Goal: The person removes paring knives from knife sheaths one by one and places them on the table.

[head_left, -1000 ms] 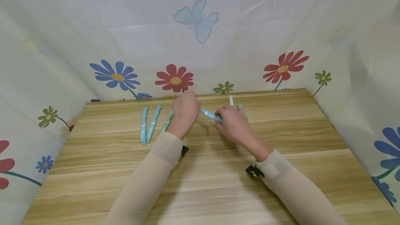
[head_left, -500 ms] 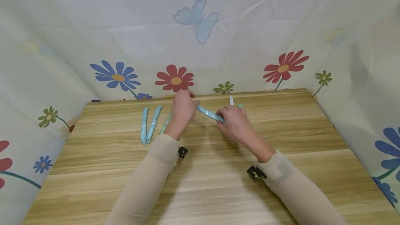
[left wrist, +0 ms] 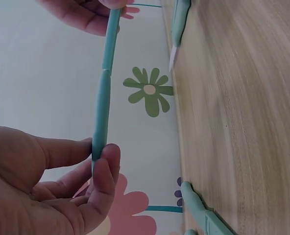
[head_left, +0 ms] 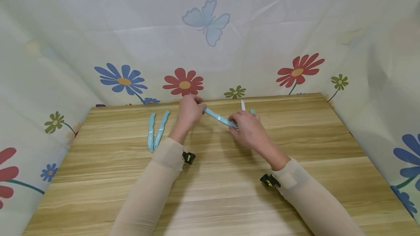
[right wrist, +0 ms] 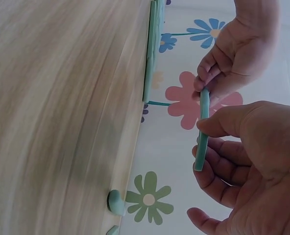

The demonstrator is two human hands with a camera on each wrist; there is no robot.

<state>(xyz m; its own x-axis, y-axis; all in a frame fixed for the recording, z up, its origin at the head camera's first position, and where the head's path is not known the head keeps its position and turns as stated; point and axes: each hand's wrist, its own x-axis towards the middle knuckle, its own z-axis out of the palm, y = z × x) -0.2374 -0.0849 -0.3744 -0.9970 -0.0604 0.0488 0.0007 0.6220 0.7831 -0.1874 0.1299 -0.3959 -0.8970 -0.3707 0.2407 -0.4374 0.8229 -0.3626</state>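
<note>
A light-blue paring knife (head_left: 218, 118) in its blue sheath is held above the table between both hands. My left hand (head_left: 189, 110) pinches its handle end between thumb and fingers, as the left wrist view shows. On the sheath end, my right hand (head_left: 247, 128) grips with thumb and curled fingers. Handle and sheath meet at a thin seam in the left wrist view. Beyond the right hand lie a bare knife (head_left: 242, 105) with a whitish blade and a green sheath (head_left: 252, 111), both partly hidden by that hand.
Two sheathed blue knives (head_left: 155, 131) lie side by side on the left of the wooden table (head_left: 216, 192). Another, greenish knife beside them is almost covered by the left forearm. A flower-printed curtain (head_left: 256, 54) rises right behind the table's back edge.
My left hand has shifted left and turned, so more of the blue knife's handle shows. The right hand has barely moved. The left arm now covers most of the greenish knife.
</note>
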